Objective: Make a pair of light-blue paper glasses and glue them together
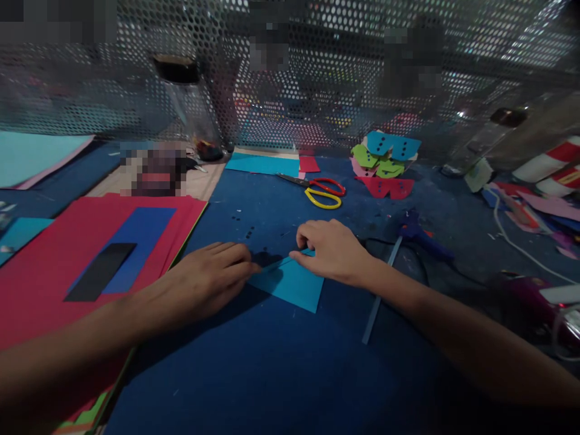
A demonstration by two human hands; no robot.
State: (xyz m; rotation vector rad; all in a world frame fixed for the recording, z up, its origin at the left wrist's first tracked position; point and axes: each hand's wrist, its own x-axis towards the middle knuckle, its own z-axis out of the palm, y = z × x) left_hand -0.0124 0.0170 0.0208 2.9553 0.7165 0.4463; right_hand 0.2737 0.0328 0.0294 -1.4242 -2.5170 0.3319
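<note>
A light blue piece of paper (294, 287) lies on the dark blue table between my hands, its far edge slightly raised or folded. My left hand (222, 272) pinches its left corner, thumb and fingers together. At the far right part of the same edge, my right hand (333, 251) has its fingers curled and thumb against the paper. Beyond the hands rest scissors (312, 184) with one red and one yellow handle. Right of my right hand is a blue glue gun (423, 235), a pale glue stick (380, 296) reaching out under my forearm.
Left, a stack of red sheets (36, 272) carries blue and black strips (102, 272). Cut butterfly-like shapes (387, 163) and blue paper (263, 163) lie by the perforated metal panel (281, 78). A jar (194, 109) stands back left; paper scraps (539, 211) and cables are at right.
</note>
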